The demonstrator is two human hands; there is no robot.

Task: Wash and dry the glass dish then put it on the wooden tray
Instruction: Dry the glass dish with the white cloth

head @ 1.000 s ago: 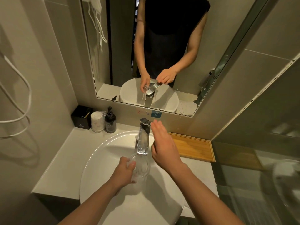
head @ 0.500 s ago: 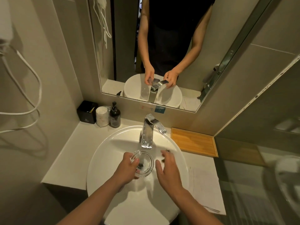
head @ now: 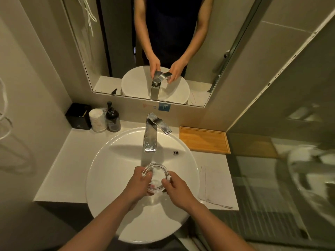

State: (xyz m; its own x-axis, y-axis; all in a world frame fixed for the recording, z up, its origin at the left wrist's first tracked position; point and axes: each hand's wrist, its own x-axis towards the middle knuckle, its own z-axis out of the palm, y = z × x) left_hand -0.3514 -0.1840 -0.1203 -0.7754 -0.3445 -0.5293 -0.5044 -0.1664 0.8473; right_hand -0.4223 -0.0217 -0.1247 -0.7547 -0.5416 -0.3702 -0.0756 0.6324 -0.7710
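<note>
While both bare forearms reach in from the near edge, the left hand (head: 139,183) and the right hand (head: 178,190) close around the small round clear glass dish (head: 156,176), each gripping one side of its rim, with the dish held tilted over the middle of the round white ceramic basin (head: 112,160). That basin sits on the pale white table (head: 72,160) and overhangs its near edge. A crumpled sheet of thin clear plastic (head: 215,187) lies flat on the table's right side, just beside the basin. Beyond the dish stands the tall square chrome tap (head: 150,138), its flat lever swung to the right; whether water runs cannot be told. A small chrome overflow hole (head: 175,152) shows on the basin wall to the tap's right. At the far right corner lies the rectangular light wooden tray (head: 204,140), bare. In the far left corner stand a black square box (head: 78,115), a white wrapped roll (head: 97,120) and a dark pump bottle (head: 113,117), side by side. Faint marks on the box are too small to read. Behind, a wall mirror (head: 126,33) reflects the person's arms, and a blue sticker (head: 164,107) below it bears a white symbol. Grey tiles line the walls; glass panelling stands at the right.
</note>
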